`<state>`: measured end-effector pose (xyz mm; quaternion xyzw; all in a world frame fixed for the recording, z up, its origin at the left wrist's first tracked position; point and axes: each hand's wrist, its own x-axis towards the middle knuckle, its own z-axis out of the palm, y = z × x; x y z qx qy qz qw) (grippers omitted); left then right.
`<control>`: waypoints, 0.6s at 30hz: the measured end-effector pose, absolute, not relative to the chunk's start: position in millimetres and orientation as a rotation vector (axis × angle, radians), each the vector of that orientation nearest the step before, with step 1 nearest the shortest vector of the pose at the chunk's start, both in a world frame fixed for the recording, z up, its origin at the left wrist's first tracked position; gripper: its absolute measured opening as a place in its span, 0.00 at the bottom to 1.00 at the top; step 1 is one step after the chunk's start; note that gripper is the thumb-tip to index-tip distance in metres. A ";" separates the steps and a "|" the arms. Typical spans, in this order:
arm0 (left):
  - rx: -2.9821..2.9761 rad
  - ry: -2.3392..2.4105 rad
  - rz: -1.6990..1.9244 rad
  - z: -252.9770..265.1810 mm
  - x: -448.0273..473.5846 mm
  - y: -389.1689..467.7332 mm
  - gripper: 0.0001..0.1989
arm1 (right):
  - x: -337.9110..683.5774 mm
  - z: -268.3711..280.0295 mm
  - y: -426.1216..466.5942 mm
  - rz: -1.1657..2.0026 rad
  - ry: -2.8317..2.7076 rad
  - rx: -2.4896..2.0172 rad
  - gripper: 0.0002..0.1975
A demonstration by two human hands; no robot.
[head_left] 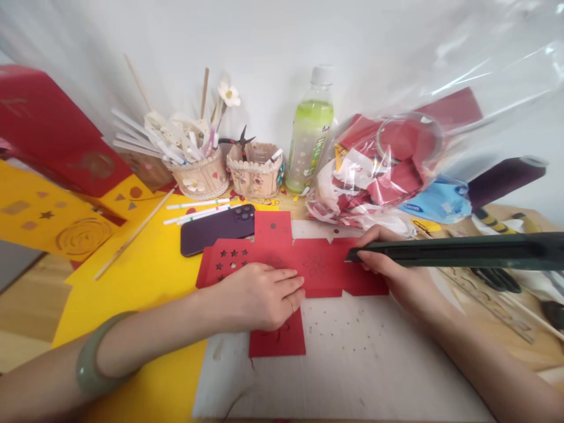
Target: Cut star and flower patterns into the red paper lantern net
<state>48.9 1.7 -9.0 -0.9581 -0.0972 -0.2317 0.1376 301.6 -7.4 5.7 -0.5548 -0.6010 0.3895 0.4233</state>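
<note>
A red paper cutout [326, 282] shaped like an unfolded box lies on a pale board [335, 370]. Small stars are cut through its left panel, and a flower pattern is drawn near its middle. Pressing on the cutout, my left hand [268, 294] lies flat with its fingers stretched out. A green bangle [88, 358] circles the left wrist. My right hand [388, 264] grips a dark utility knife [462, 251] close to its front end, above the cutout's right panel. The knife's tip points left; whether it touches the paper I cannot tell.
Behind the cutout lie a purple phone [215, 230] and white sticks [198, 205]. Further back stand two decorated holders [200, 175], a drink bottle [311, 129] and a plastic bag of scraps [374, 170]. Yellow paper [163, 317] spreads at left; a ruler [489, 305] lies right.
</note>
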 end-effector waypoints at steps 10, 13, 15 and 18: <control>-2.635 -0.267 -0.633 -9.8 69.0 -9.3 0.12 | 296.5 11.0 -10.8 0.840 -1.620 -1.475 0.04; -2.619 -0.181 -0.630 -1.7 61.7 -16.9 0.14 | 299.6 15.6 -12.8 0.833 -1.623 -1.451 0.04; -2.619 -0.102 -0.638 3.2 54.1 -19.6 0.15 | 299.8 19.5 -15.1 0.838 -1.629 -1.407 0.03; -2.640 0.012 -0.661 5.3 42.1 -15.1 0.15 | 294.9 22.1 -20.9 0.844 -1.664 -1.317 0.04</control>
